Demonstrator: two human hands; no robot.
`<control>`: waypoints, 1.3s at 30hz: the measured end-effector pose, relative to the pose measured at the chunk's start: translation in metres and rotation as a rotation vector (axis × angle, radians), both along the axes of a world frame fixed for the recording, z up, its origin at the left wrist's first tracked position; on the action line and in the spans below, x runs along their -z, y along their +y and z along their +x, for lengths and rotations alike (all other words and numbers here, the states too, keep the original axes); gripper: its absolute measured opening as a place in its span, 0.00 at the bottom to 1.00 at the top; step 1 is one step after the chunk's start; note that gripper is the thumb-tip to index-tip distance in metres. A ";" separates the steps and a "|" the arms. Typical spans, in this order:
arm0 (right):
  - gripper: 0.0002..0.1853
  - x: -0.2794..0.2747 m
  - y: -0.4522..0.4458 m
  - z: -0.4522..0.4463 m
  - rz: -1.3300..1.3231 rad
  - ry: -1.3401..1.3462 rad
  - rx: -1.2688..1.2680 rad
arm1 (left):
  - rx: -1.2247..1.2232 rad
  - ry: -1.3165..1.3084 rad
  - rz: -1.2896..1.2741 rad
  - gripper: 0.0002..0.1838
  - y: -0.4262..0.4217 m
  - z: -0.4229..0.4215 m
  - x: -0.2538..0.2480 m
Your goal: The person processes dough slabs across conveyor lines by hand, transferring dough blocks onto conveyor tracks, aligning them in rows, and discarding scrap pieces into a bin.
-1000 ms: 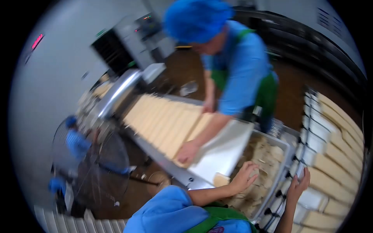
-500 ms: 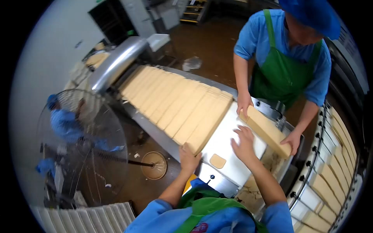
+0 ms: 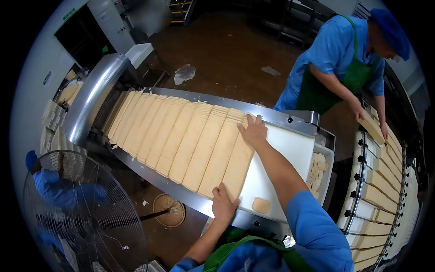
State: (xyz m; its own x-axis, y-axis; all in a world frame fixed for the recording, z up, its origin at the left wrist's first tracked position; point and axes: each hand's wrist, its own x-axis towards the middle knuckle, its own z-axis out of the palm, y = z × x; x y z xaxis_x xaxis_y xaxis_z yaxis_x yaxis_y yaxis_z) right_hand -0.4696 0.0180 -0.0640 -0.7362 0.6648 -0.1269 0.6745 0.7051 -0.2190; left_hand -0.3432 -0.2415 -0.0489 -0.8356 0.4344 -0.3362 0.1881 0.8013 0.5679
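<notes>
Long, pale-yellow rows of thin slices (image 3: 181,140), bread-like with rounded corners, lie side by side on the conveyor. My left hand (image 3: 224,204) grips the near end of the rightmost row (image 3: 238,163), thumb toward its side face. At that row's far end is my right hand (image 3: 253,131), fingers apart and curved over the end. The row still lies against its neighbour. One loose slice (image 3: 261,205) rests flat on the white belt (image 3: 283,158), right of my left hand.
A co-worker (image 3: 340,59) in a green apron holds another row (image 3: 372,127) over the right-hand conveyor (image 3: 355,199), which carries several rows. A bin (image 3: 329,174) of broken pieces sits beyond the belt's end. A large fan (image 3: 86,213) and another person (image 3: 50,181) are at left.
My right hand has moved from above the white belt to the far end of the rightmost row. The co-worker has carried a row away to the right-hand conveyor.
</notes>
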 end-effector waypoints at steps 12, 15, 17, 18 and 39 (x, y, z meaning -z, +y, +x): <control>0.53 -0.025 0.066 0.162 -0.033 0.061 0.587 | 0.463 -0.217 0.174 0.51 0.043 0.013 0.010; 0.51 -0.038 0.067 0.213 -0.231 0.305 0.825 | 0.469 -0.165 0.087 0.48 0.072 0.027 -0.005; 0.47 -0.041 0.070 0.262 -0.146 0.479 0.956 | 0.507 -0.011 0.218 0.44 0.091 0.038 -0.008; 0.47 -0.056 0.069 0.285 -0.170 0.547 1.021 | 0.533 0.111 0.341 0.41 0.100 0.049 -0.013; 0.38 -0.092 0.227 0.740 -0.146 0.007 1.376 | 1.296 -0.143 0.768 0.40 0.326 0.284 -0.073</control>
State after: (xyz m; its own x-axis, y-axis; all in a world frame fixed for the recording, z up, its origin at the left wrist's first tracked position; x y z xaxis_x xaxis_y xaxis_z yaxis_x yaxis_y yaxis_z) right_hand 0.2703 0.2449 0.0282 0.4943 0.8306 -0.2564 0.8003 -0.5499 -0.2389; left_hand -0.0588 0.0842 0.0240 0.2700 0.9256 0.2652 0.4191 -0.3610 0.8331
